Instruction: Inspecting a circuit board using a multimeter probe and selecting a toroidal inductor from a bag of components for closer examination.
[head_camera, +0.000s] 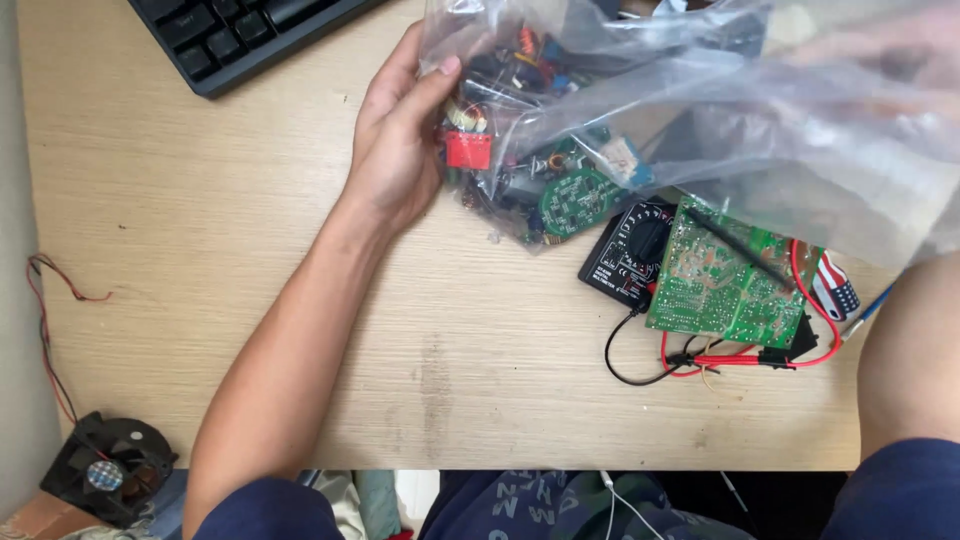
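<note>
Light wood-grain worktop (200, 200), faint scuffs near the front edge. Right hand (900, 50) is only a pale blur behind plastic at the back right corner; can't tell if it grips anything. Forearm enters past the right edge. Left hand (400, 140) grasps the left side of a clear crinkled plastic bag (700, 110), thumb pressed on the film. Bag sits at back centre to right, top cut off by the frame. Inside: small components, a red block (467, 150), a round green board (577, 200), rest hard to make out. Rectangular green circuit board (725, 280) lies near the right edge over a black multimeter (625, 255), red and black leads curling beneath. Black keyboard (240, 30) cropped at the back edge. Black fan (107, 468) on the floor, front left.
</note>
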